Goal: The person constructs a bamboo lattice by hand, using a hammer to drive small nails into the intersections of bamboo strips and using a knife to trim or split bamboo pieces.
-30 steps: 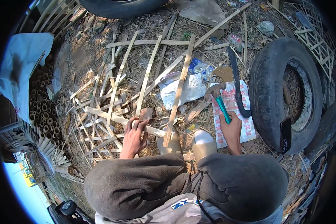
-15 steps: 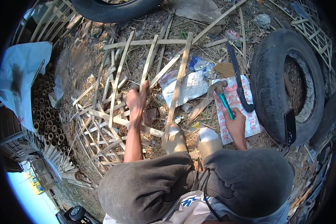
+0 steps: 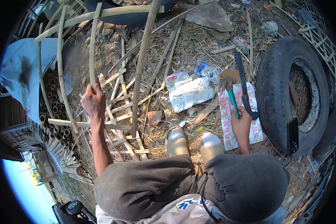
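Currently, left hand (image 3: 94,100) tight around a pale bamboo-slat frame (image 3: 94,56), right hand (image 3: 242,124) around a green-handled, brown-headed hammer (image 3: 232,98).

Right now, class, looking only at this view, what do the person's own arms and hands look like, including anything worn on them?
The left hand and right hand are bare, without gloves. The left forearm and right forearm show no sleeve, watch or bracelet where visible.

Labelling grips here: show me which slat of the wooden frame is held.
The lengthwise slat second from right; the left hand grips it, and no hand touches the others.
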The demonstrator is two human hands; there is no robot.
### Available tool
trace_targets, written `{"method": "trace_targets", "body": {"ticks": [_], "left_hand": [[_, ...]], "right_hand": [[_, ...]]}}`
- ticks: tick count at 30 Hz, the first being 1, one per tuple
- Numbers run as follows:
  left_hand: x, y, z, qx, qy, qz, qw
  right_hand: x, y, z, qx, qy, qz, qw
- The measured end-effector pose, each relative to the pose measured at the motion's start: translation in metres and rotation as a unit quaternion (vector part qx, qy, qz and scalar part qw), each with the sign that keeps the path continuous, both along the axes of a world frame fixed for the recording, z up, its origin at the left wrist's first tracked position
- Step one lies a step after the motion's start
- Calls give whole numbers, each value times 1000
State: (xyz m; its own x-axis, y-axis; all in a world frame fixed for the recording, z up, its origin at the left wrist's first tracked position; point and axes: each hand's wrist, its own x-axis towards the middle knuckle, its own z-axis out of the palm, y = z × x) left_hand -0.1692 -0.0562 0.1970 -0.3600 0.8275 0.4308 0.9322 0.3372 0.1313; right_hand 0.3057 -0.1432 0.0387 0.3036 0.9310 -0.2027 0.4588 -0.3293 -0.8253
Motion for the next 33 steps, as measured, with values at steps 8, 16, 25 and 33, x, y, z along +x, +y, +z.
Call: {"method": "trace_targets", "body": {"ticks": [8,16,25,33], "left_hand": [[-37,-64,-108,-214,141,-223,940],[23,-17,-101,-202,-35,-167,964],[209,-29,-192,-187,-58,-288,937],[184,-67,-181,-120,-77,-204,969]], "right_hand": [[-22,8,-7,-20,73,22,997],[-47,2,-32,-102,57,9,993],[-85,11,-42,5,72,24,997],[-71,58,-60,-5,5,23,1000]]}}
